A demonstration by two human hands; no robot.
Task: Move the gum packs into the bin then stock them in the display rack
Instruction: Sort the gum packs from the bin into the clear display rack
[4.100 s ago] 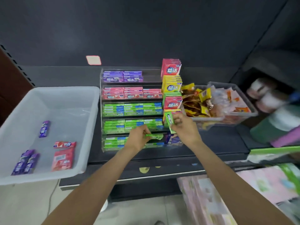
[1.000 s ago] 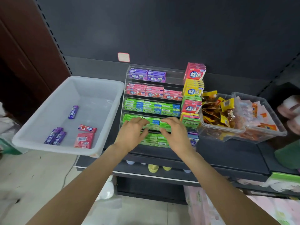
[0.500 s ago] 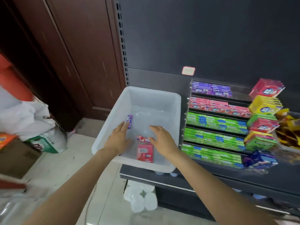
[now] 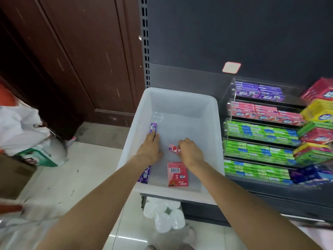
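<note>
Head view: both hands reached into the white bin [image 4: 214, 112], which held few gum packs, while the display rack [image 4: 232, 91] just beside it looked largely stocked. The right hand [image 4: 191, 152] pinched a small red pack [image 4: 173, 148]; the left hand [image 4: 150, 147], fingers extended, touched a purple pack [image 4: 153, 127]. A flat red pack [image 4: 177, 175] lay nearer, with bare bin floor between the packs and the walls.

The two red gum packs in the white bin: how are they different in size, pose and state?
The small red pack is narrow; the large red pack is wide and flat. The right hand pinches the small red pack, tilted off the floor of the bin; the large red pack lies untouched, barcode up, nearer the front wall. Both are red and inside the bin.
</note>
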